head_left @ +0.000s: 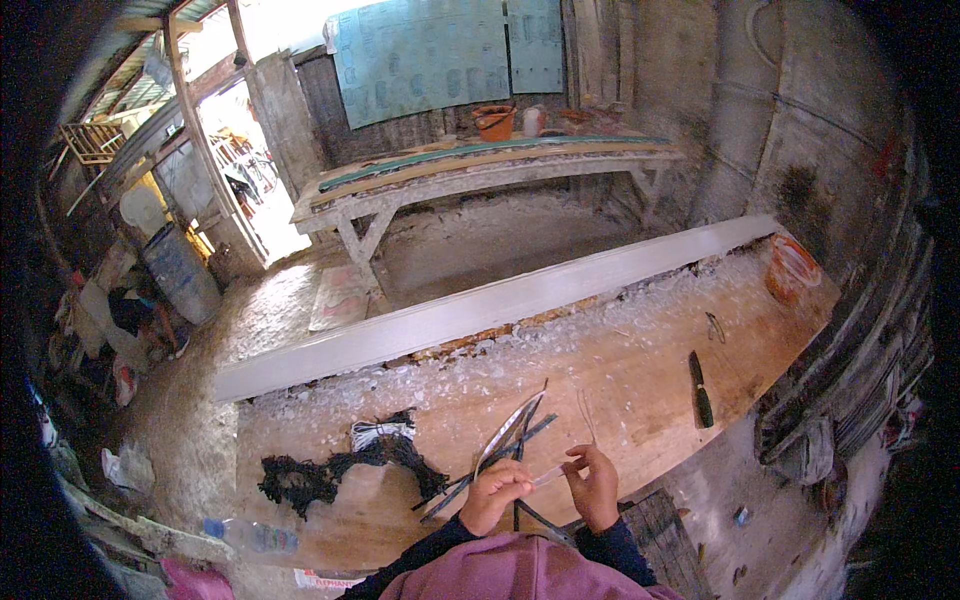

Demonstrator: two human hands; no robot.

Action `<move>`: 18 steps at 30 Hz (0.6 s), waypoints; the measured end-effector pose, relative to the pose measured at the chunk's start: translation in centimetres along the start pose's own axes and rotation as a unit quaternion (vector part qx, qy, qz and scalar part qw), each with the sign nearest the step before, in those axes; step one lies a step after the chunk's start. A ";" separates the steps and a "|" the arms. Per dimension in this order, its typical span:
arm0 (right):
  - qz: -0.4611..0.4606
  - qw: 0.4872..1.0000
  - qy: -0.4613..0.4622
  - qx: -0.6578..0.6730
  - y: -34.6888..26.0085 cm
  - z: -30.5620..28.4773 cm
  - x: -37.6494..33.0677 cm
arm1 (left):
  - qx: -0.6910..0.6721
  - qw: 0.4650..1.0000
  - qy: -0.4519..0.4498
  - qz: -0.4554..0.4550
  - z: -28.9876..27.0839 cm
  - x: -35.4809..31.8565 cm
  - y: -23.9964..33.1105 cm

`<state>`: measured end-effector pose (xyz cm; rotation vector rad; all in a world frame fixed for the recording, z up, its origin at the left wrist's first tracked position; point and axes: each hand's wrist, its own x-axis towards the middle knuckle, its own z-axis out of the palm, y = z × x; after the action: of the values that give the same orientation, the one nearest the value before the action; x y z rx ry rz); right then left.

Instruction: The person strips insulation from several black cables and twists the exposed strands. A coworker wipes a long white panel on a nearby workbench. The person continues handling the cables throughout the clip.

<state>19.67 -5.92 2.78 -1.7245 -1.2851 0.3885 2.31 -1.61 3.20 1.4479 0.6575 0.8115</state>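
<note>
Whitish strip seen between the left hand and the right hand, lower centre of the frame.
The strip was pinched by the left hand's closed fingertips; the right hand was curled at its other end, its grip impossible to tell. Through a loosened pinch, it could have been dropped among the dark strips beside the left hand.

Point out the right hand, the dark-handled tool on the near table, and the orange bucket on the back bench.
Right hand (595, 488): head view, back of the hand.
Dark-handled tool (699, 390): head view, mid-length.
Orange bucket (494, 124): head view, outer side wall.
</note>
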 end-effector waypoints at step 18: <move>0.036 0.976 -0.015 0.214 4.4 0.2 0.4 | -0.034 0.991 -0.077 -0.099 -2.5 0.6 0.4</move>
<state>22.24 -5.62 -0.75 -1.4049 -1.0667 0.6832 0.62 0.30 3.53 1.3435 0.6380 0.5561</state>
